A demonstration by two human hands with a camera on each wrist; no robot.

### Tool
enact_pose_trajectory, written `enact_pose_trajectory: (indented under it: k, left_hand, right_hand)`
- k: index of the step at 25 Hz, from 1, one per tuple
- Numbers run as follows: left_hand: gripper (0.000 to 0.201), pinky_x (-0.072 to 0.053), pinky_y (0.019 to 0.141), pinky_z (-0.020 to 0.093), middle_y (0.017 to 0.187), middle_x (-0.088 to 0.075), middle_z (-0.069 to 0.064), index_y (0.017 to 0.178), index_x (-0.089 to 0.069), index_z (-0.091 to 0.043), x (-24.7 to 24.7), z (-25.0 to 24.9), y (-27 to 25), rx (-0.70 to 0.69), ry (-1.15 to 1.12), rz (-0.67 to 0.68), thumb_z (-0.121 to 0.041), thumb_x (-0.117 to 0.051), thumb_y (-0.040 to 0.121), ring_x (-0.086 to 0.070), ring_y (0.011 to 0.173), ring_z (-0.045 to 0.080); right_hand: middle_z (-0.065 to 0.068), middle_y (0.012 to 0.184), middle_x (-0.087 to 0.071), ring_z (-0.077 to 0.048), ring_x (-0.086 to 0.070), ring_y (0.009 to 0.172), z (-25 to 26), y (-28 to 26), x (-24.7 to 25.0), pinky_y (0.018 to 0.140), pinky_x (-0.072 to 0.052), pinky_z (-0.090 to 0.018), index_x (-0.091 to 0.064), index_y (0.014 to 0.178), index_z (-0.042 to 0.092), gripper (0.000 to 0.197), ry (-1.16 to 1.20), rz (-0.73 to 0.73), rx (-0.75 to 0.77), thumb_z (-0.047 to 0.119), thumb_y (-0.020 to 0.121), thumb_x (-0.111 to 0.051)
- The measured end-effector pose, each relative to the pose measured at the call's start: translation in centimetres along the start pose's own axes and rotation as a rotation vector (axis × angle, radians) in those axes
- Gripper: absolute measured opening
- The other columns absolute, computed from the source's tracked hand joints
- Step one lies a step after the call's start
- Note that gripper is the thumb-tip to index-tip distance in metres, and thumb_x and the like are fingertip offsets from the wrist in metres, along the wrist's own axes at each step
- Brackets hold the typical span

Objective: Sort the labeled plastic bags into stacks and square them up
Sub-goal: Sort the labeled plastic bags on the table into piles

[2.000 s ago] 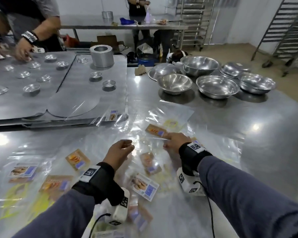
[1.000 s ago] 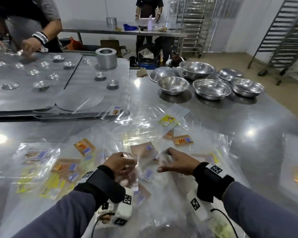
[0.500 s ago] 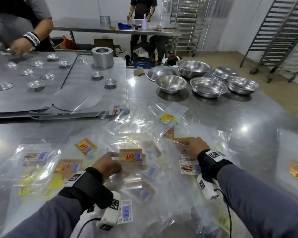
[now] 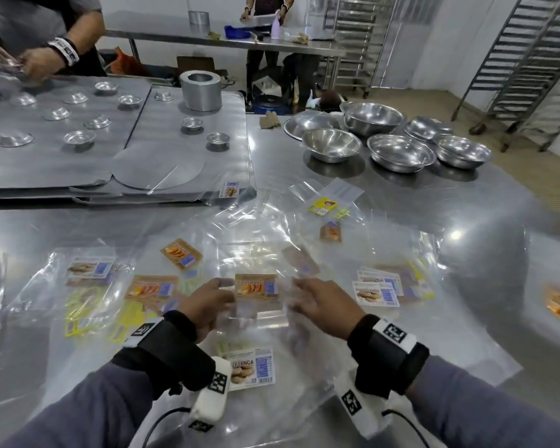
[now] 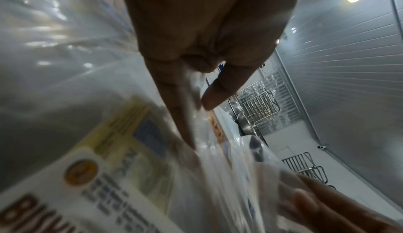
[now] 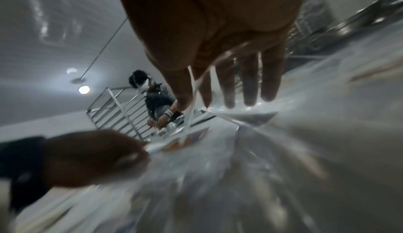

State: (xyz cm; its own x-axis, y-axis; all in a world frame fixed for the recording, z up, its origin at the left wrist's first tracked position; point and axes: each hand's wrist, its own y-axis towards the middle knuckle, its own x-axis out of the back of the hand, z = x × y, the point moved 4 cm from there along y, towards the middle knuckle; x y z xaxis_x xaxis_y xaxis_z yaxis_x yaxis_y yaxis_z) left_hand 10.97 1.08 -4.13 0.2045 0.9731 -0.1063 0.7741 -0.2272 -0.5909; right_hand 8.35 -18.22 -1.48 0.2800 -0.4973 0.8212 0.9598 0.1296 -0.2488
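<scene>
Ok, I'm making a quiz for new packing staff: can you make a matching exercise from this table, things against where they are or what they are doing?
Things:
1. left hand
2. bowls
3. cylinder
4. tins

Place or state:
a. scattered over the grey sheets
b. upright at the far edge of the sheets
c. pinching a clear bag
d. bunched at the table's far right

Pairs: 1-c, 2-d, 3-b, 4-a
</scene>
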Motion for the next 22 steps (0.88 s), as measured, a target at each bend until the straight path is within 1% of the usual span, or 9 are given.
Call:
enact_pose_trajectory:
  k: [2,4,7,9,11,13,16,19,22]
  left_hand:
    - [0.024,-0.05,0.046,0.024,0.057,-0.066,0.003,0.098,-0.056,-0.006,-0.1,0.0,-0.2,0.0,-0.046,0.012,-0.028,-0.046,0.097,-0.062,0.046,0.012]
    - [0.034,-0.054,0.058,0.029,0.075,-0.072,0.008,0.091,-0.067,-0.01,-0.1,0.1,0.1,-0.024,0.013,0.051,-0.041,-0.054,0.091,-0.067,0.059,0.016]
    - [0.017,-0.054,0.063,0.03,0.087,-0.065,0.015,0.098,-0.06,-0.003,0.6,0.6,0.1,-0.08,0.067,0.004,-0.006,-0.067,0.083,-0.063,0.07,0.02]
    - [0.034,-0.052,0.057,0.025,0.085,-0.062,0.012,0.109,-0.05,-0.006,2.0,1.2,0.4,-0.09,0.056,-0.054,0.008,-0.062,0.081,-0.058,0.067,0.018]
    - [0.037,-0.046,0.056,0.026,0.084,-0.06,0.013,0.115,-0.047,-0.007,3.6,1.2,0.4,-0.115,0.041,-0.073,0.01,-0.057,0.083,-0.051,0.062,0.016]
    - [0.035,-0.041,0.058,0.027,0.086,-0.059,0.015,0.116,-0.049,-0.007,5.7,1.0,0.6,-0.151,0.001,-0.114,0.008,-0.054,0.086,-0.047,0.062,0.017]
    - [0.019,-0.034,0.047,0.024,0.081,-0.056,0.018,0.102,-0.059,-0.006,8.4,0.8,0.7,-0.198,0.023,-0.225,0.003,-0.052,0.087,-0.044,0.057,0.019]
    - [0.021,-0.023,0.039,0.017,0.052,-0.039,0.006,0.076,-0.053,-0.006,8.8,1.4,0.5,-0.188,0.105,-0.32,0.006,-0.04,0.087,-0.031,0.04,0.013]
    - [0.022,-0.022,0.036,0.017,0.042,-0.035,-0.005,0.069,-0.045,-0.011,7.9,1.7,0.5,-0.149,0.114,-0.333,0.005,-0.042,0.084,-0.027,0.034,0.009]
  right_hand:
    - [0.001,0.145,-0.042,-0.023,-0.038,0.132,1.2,-0.1,-2.9,0.107,-0.032,-0.034,-0.039,0.141,0.027,0.066,-0.179,0.114,0.077,0.06,0.085,-0.05]
    - [0.006,0.153,-0.026,-0.018,-0.021,0.141,1.7,-0.3,-4.5,0.114,-0.016,-0.038,-0.028,0.145,0.033,0.084,-0.297,0.224,0.124,0.078,0.074,-0.034]
    - [0.008,0.157,-0.014,-0.012,-0.008,0.145,1.7,-0.8,-4.5,0.115,0.001,-0.048,-0.029,0.145,0.035,0.066,-0.248,0.323,0.17,0.065,0.087,-0.041]
    - [0.003,0.152,-0.031,-0.013,-0.024,0.141,1.5,-0.6,-3.6,0.115,-0.012,-0.041,-0.046,0.137,0.03,0.05,-0.109,0.32,0.2,0.051,0.092,-0.045]
    - [-0.001,0.135,-0.054,-0.015,-0.048,0.124,0.7,0.5,-1.3,0.097,-0.034,-0.026,-0.061,0.123,0.021,0.038,0.048,0.166,0.12,0.042,0.093,-0.051]
    - [-0.002,0.126,-0.059,-0.017,-0.053,0.112,-1.0,2.5,1.6,0.081,-0.034,-0.02,-0.062,0.118,0.017,0.034,0.042,-0.059,-0.023,0.037,0.091,-0.057]
    - [-0.008,0.139,-0.048,-0.024,-0.047,0.124,-4.4,6.2,4.6,0.095,-0.035,-0.027,-0.049,0.132,0.012,0.048,-0.056,-0.148,-0.221,0.037,0.092,-0.056]
    - [-0.012,0.147,-0.038,-0.03,-0.04,0.132,-6.6,8.7,4.9,0.106,-0.032,-0.035,-0.032,0.143,0.011,0.066,-0.052,-0.059,-0.355,0.046,0.091,-0.052]
    - [-0.011,0.145,-0.038,-0.033,-0.041,0.129,-6.7,9.7,4.0,0.105,-0.032,-0.04,-0.037,0.14,0.019,0.06,-0.249,0.035,-0.369,0.055,0.092,-0.043]
